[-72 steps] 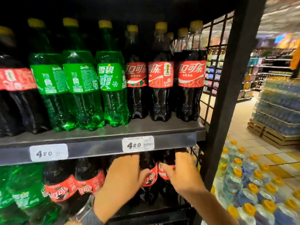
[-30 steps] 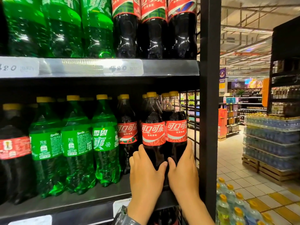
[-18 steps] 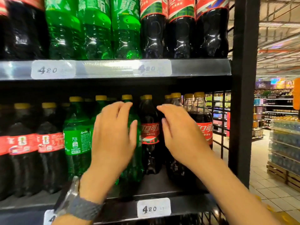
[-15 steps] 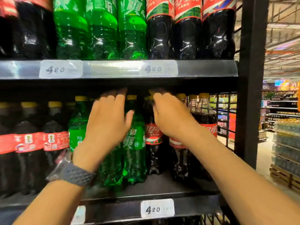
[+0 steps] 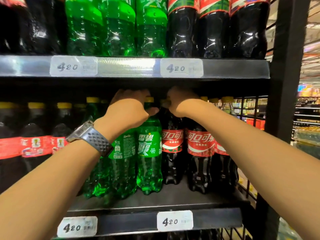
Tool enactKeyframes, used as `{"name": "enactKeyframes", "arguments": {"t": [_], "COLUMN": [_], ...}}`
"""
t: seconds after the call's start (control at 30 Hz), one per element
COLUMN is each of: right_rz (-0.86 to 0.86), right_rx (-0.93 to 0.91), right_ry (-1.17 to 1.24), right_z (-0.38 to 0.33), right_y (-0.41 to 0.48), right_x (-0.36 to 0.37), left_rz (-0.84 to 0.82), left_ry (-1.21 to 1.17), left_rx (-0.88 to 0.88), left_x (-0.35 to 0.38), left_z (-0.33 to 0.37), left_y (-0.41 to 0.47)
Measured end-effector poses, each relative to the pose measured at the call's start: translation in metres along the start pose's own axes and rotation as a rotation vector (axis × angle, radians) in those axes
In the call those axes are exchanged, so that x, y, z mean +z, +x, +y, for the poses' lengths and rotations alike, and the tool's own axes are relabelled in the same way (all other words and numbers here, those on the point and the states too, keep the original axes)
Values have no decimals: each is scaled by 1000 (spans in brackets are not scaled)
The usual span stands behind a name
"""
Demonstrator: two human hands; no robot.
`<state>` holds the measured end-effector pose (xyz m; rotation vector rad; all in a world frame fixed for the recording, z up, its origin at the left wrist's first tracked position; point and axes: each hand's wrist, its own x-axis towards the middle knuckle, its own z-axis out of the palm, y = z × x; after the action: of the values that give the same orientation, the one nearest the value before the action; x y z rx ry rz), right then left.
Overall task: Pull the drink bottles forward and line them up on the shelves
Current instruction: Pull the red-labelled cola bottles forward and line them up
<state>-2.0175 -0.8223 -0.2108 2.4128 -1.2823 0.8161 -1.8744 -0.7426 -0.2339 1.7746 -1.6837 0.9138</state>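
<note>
On the middle shelf (image 5: 155, 201) stand green Sprite bottles (image 5: 149, 153) and dark cola bottles (image 5: 172, 149) with red labels and yellow caps. My left hand (image 5: 128, 110), with a watch on its wrist, reaches in at cap height and curls over the necks of the green bottles. My right hand (image 5: 180, 103) grips the neck of a cola bottle just under the shelf above. The fingertips of both hands are hidden in the dark behind the caps. More cola bottles (image 5: 200, 153) stand to the right, under my right forearm.
The upper shelf (image 5: 233, 69) carries more green and cola bottles above white price tags. Dark cola bottles (image 5: 34, 146) fill the left of the middle shelf. A black upright post (image 5: 285, 84) bounds the shelves at the right, with a shop aisle beyond.
Both hands have gone up from the bottle bodies to the necks and caps and reached deeper under the upper shelf. The view has drawn closer.
</note>
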Motion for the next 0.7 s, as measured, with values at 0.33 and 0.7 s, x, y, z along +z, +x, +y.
{"name": "enactKeyframes", "arguments": {"t": [0.33,0.7], "right_rz": [-36,78], "right_rx": [-14,-188], "right_ry": [-13,27], "right_z": [7,-32], "right_y": [-4,-7], "right_x": [-9,-13], "left_rz": [28,-131], "left_ry": [-52,78], "left_rx": [45,76], "left_x": [-1,-39], "left_z": [-5,-54], "left_y": [-2,-20]}}
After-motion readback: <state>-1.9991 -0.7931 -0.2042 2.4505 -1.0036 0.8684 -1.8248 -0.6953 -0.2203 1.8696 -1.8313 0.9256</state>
